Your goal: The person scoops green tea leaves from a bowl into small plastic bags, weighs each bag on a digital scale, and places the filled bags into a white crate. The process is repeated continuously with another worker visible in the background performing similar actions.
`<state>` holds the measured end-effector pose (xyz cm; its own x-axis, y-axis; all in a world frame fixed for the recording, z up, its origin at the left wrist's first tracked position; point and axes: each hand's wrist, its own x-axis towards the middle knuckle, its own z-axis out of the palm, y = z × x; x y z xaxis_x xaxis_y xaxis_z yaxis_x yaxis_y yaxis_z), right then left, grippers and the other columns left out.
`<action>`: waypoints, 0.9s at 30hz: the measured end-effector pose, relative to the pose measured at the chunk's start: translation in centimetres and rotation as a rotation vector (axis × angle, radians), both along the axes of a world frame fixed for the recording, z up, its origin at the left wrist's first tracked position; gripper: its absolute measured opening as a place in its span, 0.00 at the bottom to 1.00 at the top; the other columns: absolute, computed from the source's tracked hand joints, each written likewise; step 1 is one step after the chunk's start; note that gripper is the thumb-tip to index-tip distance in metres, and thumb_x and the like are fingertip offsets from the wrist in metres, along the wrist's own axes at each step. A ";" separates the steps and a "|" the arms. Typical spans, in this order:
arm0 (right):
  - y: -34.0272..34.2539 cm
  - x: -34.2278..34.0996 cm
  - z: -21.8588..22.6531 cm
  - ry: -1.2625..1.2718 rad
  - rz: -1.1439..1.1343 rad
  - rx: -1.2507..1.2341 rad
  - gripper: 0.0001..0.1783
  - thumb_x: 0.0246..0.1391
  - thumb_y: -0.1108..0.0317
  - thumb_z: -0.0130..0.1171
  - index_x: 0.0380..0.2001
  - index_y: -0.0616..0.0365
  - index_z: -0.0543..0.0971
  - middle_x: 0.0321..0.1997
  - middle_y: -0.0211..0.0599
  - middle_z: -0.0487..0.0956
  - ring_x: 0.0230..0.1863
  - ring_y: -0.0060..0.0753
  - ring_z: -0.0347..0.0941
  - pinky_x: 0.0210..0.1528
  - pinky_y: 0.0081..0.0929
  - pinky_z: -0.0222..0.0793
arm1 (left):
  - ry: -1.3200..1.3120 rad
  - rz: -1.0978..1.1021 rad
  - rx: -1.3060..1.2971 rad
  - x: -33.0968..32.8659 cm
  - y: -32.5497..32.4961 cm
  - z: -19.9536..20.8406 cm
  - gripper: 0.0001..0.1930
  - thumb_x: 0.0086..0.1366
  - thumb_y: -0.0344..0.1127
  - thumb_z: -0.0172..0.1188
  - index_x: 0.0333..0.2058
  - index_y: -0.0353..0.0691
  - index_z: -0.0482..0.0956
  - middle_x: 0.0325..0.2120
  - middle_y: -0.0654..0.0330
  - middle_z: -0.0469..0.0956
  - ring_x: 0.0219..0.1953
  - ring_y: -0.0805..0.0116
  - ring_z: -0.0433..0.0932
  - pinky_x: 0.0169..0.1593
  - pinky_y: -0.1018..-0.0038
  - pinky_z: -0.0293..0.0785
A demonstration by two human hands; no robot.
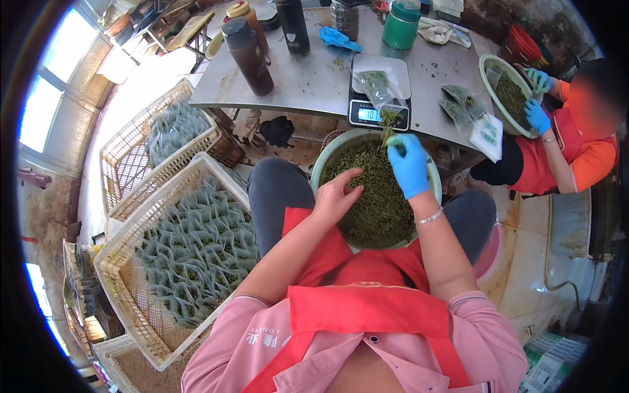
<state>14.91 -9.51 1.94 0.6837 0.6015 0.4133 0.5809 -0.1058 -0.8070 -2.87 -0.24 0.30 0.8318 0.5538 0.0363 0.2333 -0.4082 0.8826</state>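
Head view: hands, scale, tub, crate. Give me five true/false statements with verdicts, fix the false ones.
1. The right hand wears a blue glove and pinches a green plant clump. True.
2. The left hand is gloved too. False: it is bare, with its fingers over the green heap in the tub.
3. A clear bag lies on the scale. True.
4. The tub stands on the metal table. False: it is between the person's knees, lower than the tabletop.
5. The crate beside the left knee holds only loose leaves. False: it holds rows of filled clear bags.
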 end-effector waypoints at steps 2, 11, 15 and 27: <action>-1.4 -1.5 -1.3 0.265 0.125 -0.061 0.05 0.48 0.79 0.55 0.31 0.61 0.75 0.30 0.27 0.74 0.27 0.17 0.71 0.30 0.17 0.68 | -0.179 -0.007 -0.078 1.1 -0.4 0.0 0.27 0.54 0.32 0.61 0.54 0.45 0.66 0.39 0.57 0.77 0.29 0.71 0.79 0.33 0.74 0.73; -3.1 -2.8 0.7 0.974 0.213 0.072 0.08 0.50 0.77 0.55 0.36 0.60 0.75 0.30 0.33 0.77 0.28 0.24 0.75 0.30 0.20 0.73 | -0.151 -0.105 -0.672 1.5 0.0 -1.2 0.10 0.64 0.29 0.52 0.42 0.30 0.72 0.31 0.56 0.78 0.25 0.73 0.76 0.30 0.80 0.74; -2.4 -2.5 0.7 1.110 0.073 0.317 0.08 0.51 0.79 0.53 0.36 0.61 0.75 0.35 0.37 0.76 0.34 0.31 0.77 0.36 0.26 0.76 | -0.137 -0.077 -0.696 1.1 0.2 -1.8 0.09 0.64 0.30 0.52 0.40 0.31 0.73 0.30 0.57 0.78 0.23 0.75 0.75 0.29 0.80 0.73; -0.1 0.4 1.3 0.566 -0.047 0.196 0.18 0.54 0.77 0.50 0.50 0.64 0.72 0.37 0.37 0.79 0.27 0.23 0.75 0.30 0.17 0.71 | -0.090 -0.071 -0.495 0.4 -0.1 -2.2 0.09 0.62 0.31 0.54 0.39 0.33 0.74 0.27 0.62 0.79 0.22 0.79 0.75 0.26 0.81 0.71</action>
<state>15.28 -9.58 3.22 0.8536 0.5151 0.0776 0.0537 0.0611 -0.9967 -2.45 -0.36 -1.87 0.8735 0.4651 -0.1437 0.1348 0.0526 0.9895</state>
